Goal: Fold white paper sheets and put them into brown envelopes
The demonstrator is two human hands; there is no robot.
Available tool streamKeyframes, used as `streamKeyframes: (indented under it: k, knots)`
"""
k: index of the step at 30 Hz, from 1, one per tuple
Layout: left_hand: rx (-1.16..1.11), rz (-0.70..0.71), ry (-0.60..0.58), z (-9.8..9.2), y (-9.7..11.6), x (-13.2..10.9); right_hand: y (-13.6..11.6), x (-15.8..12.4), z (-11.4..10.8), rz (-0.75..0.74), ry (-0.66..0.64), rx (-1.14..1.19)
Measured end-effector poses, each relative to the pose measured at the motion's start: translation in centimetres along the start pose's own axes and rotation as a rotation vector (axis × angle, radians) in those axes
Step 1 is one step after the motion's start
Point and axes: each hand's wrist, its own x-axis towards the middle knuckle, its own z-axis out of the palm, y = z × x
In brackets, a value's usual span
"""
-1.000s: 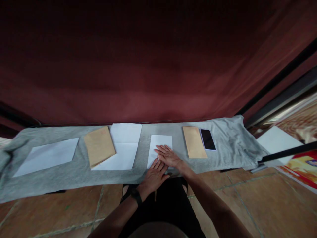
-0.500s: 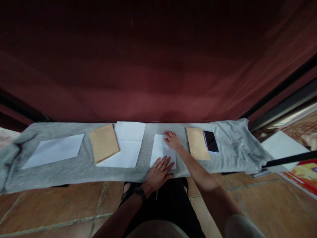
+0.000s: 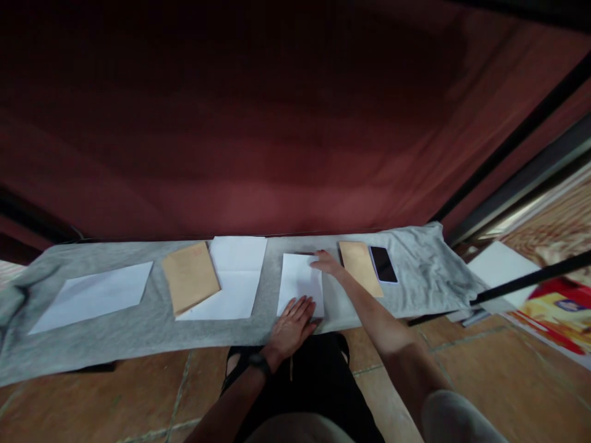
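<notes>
Paper under the hands: a white sheet (image 3: 298, 280) lies at the centre of the frame, flat on the bench (image 3: 152, 332), which is draped in grey cloth (image 3: 418, 271).
Left hand: the left hand (image 3: 292, 327) rests palm down over the sheet's lower part, fingers extended and slightly spread, gripping nothing.
Right hand: the right hand (image 3: 327, 263) is at the sheet's upper right corner, fingers bent over the edge; whether they pinch the paper, I cannot tell.
Slip risk: the cloth looks soft and loose, so uneven pressure from the two hands could twist the sheet or drag the cloth along with it.
Crease risk: fingers pushing inward at that corner could buckle the paper or leave a stray crease.
Near edge: the sheet's lower end is close to the bench's front edge; a pull toward the body could take it over.
Right forearm: it passes across the left side of the right-hand brown envelope (image 3: 362, 267), and a sideways swing might nudge that or the phone (image 3: 383, 264) beside it.
Left of centre: a creased white sheet (image 3: 240, 280) lies partly under another brown envelope (image 3: 191, 277); a plain sheet (image 3: 95, 294) is farther left.
Behind: a dark red curtain (image 3: 277, 191) hangs along the bench's far edge, limiting reach that way.
</notes>
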Motion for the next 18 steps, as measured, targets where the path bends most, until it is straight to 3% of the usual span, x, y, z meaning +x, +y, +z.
streamKeyframes:
  k: [3, 6, 7, 9, 10, 13, 15, 18]
  knots:
    - [-0.338, -0.223, 0.146, -0.5, 0.3, 1.1, -0.2, -1.5, -2.2, 0.017, 0.112, 0.082]
    - [-0.91, -0.585, 0.402, -2.5, 1.1, 3.6, -1.0, -4.3, -4.9, -0.013, 0.281, 0.134]
    - [-1.141, -0.679, 0.47, -3.6, 1.5, 4.6, -1.5, -5.5, -5.7, -0.09, 0.401, 0.168]
    - [-1.294, -0.686, 0.488, -5.9, 2.0, 6.5, -2.8, -8.1, -6.7, -0.239, 0.544, 0.133]
    - [-1.506, -0.695, 0.503, -7.0, 2.1, 7.2, -3.6, -9.4, -6.8, -0.303, 0.556, 0.072]
    - [-1.875, -0.695, 0.516, -8.9, 1.6, 8.4, -5.9, -12.5, -4.9, -0.443, 0.433, -0.116]
    - [-1.833, -0.754, 0.53, -8.6, 0.8, 8.2, -6.9, -13.7, -2.2, -0.471, 0.32, -0.171]
    - [-1.568, -0.861, 0.542, -6.6, -0.8, 6.8, -7.2, -14.6, 2.2, -0.433, 0.209, -0.113]
